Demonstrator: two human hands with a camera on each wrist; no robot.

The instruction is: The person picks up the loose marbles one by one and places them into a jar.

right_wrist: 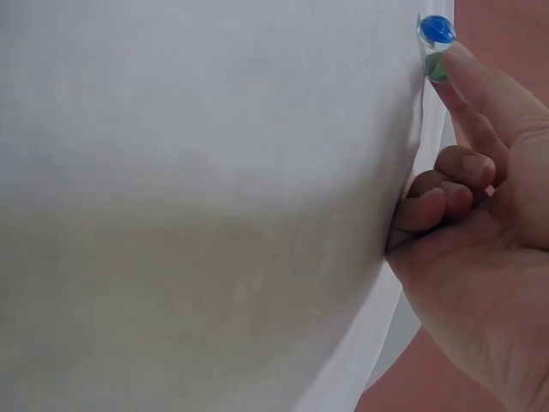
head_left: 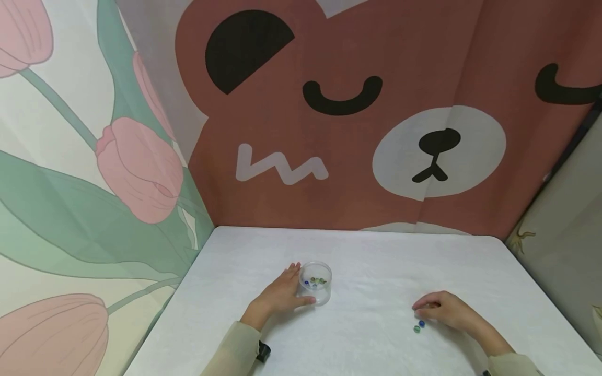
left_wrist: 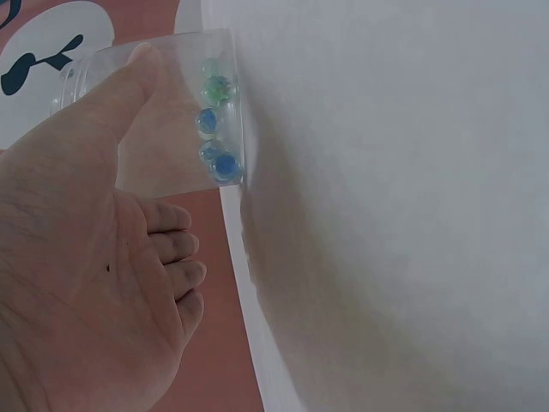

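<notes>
A small clear plastic jar stands on the white table, with several green and blue glass marbles at its bottom. My left hand holds the jar from its left side, thumb across the near wall. In the left wrist view that thumb lies against the jar wall. My right hand is low over the right part of the table. Its thumb and index fingertips come together at a green marble. Close by lie a blue marble and another green marble. The remaining right fingers are curled.
The white-covered table reaches back to a brown bear-print curtain. A tulip-print curtain borders the left side, and a pale cloth hangs at the right.
</notes>
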